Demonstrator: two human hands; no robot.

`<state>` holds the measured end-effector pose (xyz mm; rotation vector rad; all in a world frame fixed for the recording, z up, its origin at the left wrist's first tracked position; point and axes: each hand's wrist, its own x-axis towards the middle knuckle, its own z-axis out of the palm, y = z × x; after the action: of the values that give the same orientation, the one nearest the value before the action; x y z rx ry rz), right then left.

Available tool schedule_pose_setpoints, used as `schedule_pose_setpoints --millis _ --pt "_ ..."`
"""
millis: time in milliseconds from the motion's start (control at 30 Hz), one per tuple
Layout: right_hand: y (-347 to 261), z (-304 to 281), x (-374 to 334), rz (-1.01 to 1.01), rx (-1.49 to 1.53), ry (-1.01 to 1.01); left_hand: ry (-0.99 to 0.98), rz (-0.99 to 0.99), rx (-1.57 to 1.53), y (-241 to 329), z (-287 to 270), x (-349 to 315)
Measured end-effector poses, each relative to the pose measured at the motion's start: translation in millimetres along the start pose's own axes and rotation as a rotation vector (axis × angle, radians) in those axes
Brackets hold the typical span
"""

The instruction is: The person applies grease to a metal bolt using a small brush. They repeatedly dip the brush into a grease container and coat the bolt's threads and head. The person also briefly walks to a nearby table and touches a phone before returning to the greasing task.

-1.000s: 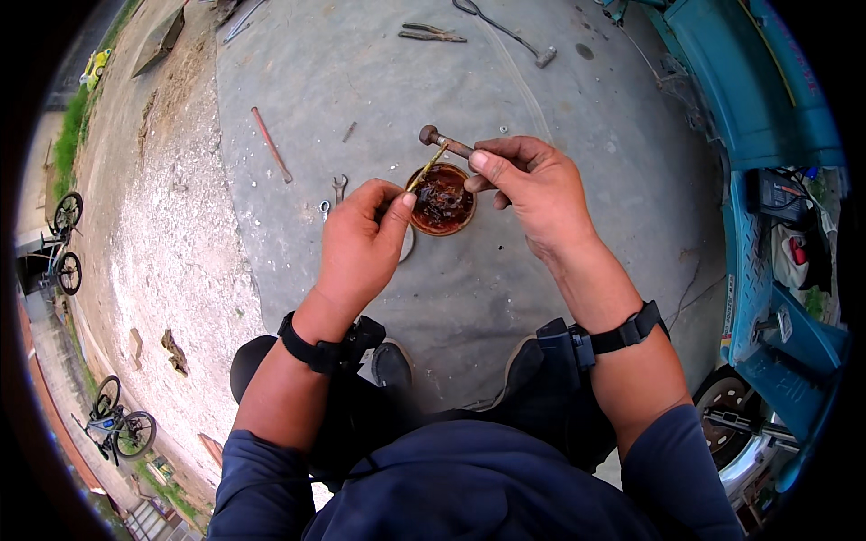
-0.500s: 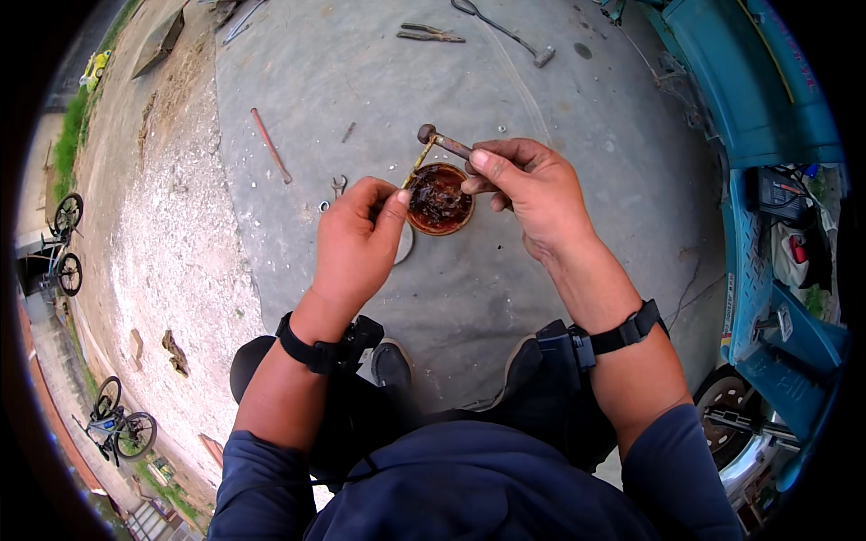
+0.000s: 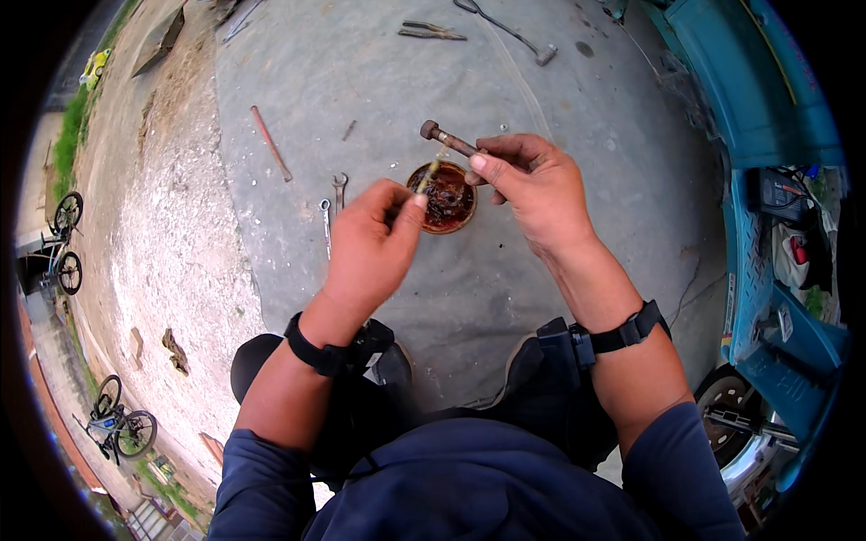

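Observation:
My right hand (image 3: 537, 189) pinches the shank of a rusty bolt (image 3: 456, 142), its brown head pointing up and to the left. In my left hand (image 3: 374, 239) is a thin yellowish stick (image 3: 431, 173), held between thumb and fingers. Its far end reaches close to the bolt's shank; whether they touch I cannot tell. Beneath both hands sits a round tin (image 3: 467, 216) with dark red-brown grease inside. Left of my left hand lie two wrenches, an open-ended wrench (image 3: 340, 185) and a shinier ring wrench (image 3: 326, 216).
On the grey ground sheet lie a red rod (image 3: 271, 142), pliers (image 3: 431, 32) and a long-handled socket tool (image 3: 514, 36). A blue vehicle (image 3: 731, 90) with a wheel stands along the right. Two bicycles (image 3: 117, 424) stand at the far left.
My left hand has moved right with the stick, whose tip now lies further along the bolt's shank, away from its head. The right hand has barely moved.

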<state>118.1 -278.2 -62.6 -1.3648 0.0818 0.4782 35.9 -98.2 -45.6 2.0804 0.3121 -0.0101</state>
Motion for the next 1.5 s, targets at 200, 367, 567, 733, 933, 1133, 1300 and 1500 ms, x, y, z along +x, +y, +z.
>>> schedule_pose_setpoints --millis 200,367,567,733,933,1133,1300,1500 --pt "-2 1 0 -0.031 -0.058 0.016 -0.002 0.002 -0.023 0 -2 1" --pt "-1 1 1 -0.059 -0.077 0.026 0.003 -0.023 -0.056 -1 -3 3" --pt "0 2 0 -0.070 -0.097 0.035 -0.013 -0.012 -0.063 0 -2 0" --pt "-2 5 0 -0.081 -0.097 0.041 -0.003 0.003 -0.082 -2 -1 0" --pt "-2 6 -2 -0.102 -0.100 0.047 -0.017 0.029 -0.103 1 2 -3" --pt "-2 7 -3 -0.152 -0.116 0.043 -0.027 -0.028 -0.095 7 -3 0" --pt "-1 9 -4 -0.187 -0.178 0.070 -0.042 -0.068 -0.127 4 -5 0" --pt "-2 8 -4 -0.197 -0.210 0.084 -0.019 -0.084 -0.110 2 -8 3"
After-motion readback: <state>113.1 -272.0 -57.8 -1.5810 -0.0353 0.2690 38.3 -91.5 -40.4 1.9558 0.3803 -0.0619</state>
